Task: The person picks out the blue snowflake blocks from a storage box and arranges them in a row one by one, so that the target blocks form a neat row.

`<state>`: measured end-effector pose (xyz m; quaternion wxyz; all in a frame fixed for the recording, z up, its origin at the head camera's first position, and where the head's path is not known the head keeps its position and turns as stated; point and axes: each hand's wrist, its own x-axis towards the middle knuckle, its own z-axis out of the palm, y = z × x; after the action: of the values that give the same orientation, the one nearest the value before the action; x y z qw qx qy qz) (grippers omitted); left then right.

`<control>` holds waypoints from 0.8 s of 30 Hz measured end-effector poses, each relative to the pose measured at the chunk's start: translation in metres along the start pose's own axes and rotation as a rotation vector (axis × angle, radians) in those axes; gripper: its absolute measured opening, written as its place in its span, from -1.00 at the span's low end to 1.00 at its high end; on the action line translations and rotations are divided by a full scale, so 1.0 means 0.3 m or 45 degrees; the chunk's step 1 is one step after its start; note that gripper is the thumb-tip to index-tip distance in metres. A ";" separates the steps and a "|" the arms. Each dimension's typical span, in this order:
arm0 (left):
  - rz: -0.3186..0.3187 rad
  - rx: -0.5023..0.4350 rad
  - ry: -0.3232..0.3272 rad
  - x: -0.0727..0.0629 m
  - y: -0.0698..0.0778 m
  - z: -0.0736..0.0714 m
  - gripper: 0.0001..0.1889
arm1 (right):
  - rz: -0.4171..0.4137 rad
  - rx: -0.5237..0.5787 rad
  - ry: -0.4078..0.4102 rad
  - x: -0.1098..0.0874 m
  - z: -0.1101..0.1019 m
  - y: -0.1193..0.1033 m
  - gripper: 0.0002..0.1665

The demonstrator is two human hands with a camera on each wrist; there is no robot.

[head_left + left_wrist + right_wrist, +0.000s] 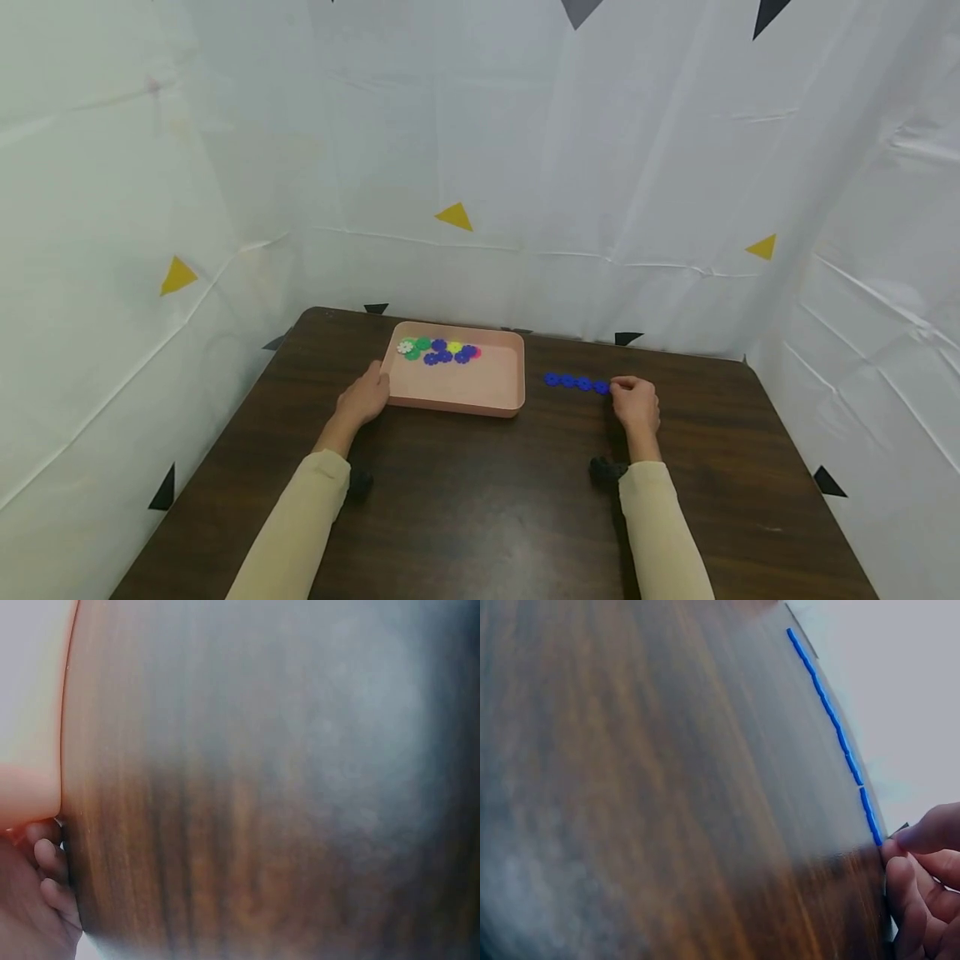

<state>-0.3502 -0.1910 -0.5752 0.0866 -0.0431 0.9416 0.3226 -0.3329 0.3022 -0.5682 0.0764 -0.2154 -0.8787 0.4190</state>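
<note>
So we've got a row of blue flower pieces (pixel 584 383) lying on the surface (pixel 480 500), just right of the pink tray (pixel 453 389). Our right hand (pixel 636 406) pinches the row's right end, and our left hand (pixel 363 397) grips the tray's left side. We'd guess we're at the lining-up step, placing that end piece; the next move probably calls for letting go gently so the row doesn't skew, then grabbing another blue one from the loose pieces (pixel 444 357) in the tray. The far edge and white sheet (pixel 562 150) are close behind the row, but there's loads of room toward us.
</note>
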 end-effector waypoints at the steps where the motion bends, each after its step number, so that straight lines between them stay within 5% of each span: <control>1: 0.002 -0.002 -0.001 0.000 0.001 0.000 -0.40 | 0.001 -0.001 0.005 0.000 0.000 -0.001 -0.58; 15: 0.018 -0.019 0.024 0.001 -0.005 -0.002 -0.40 | 0.003 0.118 0.022 -0.008 0.010 -0.034 -0.54; 24: 0.025 -0.030 0.021 0.002 -0.007 0.004 -0.39 | -0.175 0.164 -0.017 -0.041 0.058 -0.147 -0.51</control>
<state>-0.3504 -0.1919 -0.5774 0.0753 -0.0374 0.9387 0.3343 -0.3412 0.2600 -0.5447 0.1130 -0.1464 -0.8632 0.4697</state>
